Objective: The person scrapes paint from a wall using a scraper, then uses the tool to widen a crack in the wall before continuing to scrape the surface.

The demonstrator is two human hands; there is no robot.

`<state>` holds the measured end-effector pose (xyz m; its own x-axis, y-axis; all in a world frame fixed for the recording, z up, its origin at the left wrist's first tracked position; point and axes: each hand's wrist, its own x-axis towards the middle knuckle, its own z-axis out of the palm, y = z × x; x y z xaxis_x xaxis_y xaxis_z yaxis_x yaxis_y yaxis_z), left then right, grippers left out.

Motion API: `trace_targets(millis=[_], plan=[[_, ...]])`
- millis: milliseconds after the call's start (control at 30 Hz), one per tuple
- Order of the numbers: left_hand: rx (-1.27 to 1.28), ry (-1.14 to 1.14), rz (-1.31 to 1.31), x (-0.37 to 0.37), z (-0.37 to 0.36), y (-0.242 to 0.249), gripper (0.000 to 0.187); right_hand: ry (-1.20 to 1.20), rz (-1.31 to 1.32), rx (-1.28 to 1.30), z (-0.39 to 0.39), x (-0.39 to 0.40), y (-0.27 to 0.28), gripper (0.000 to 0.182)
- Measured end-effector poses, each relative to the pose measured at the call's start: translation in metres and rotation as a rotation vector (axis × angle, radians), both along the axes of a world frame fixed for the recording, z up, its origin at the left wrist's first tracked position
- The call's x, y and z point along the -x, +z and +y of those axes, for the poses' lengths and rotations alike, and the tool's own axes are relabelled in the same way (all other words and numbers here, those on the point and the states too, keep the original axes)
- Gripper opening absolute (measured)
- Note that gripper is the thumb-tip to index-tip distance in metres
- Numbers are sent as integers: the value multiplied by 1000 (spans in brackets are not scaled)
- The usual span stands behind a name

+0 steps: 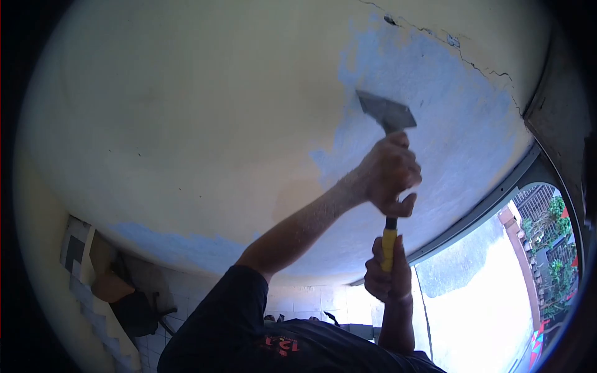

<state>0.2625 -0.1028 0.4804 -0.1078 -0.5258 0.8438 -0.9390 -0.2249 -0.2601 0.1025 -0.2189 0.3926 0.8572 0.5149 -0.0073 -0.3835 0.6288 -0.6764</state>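
A scraper with a wide metal blade rests against the wall, where cream paint meets a bluish patch. My left hand is wrapped round its shaft just below the blade, one finger partly curled out near the bottom. Lower down, my right hand grips the yellow and black handle. Both arms reach up from my dark shirt. The exact contact of the blade edge with the wall is hard to tell.
A jagged crack runs across the wall at the upper right. A curved frame borders a bright opening with plants beyond. At the lower left are a dark chair-like object and a stepped, tiled edge.
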Motion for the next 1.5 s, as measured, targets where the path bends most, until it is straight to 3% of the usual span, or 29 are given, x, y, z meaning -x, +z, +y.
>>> trace_targets(millis=[133, 333, 567, 833, 1367, 1500], plan=[[36, -13, -9, -4, 3, 29, 22, -19, -91, 47, 0, -12, 20, 48], [16, -36, -1, -2, 1, -1, 25, -11, -3, -6, -2, -1, -7, 48], [75, -22, -57, -7, 2, 42, 26, 13, -168, 33, -1, -14, 29, 47], [56, -55, 60, 5, 13, 12, 21, 14, -23, 59, 7, 0, 12, 49], [148, -63, -212, -14, 24, 108, 21, -8, -348, 137, 19, -34, 87, 47], [114, -45, -163, -5, 23, 69, 19, 80, -214, -8, 21, -13, 54, 46]])
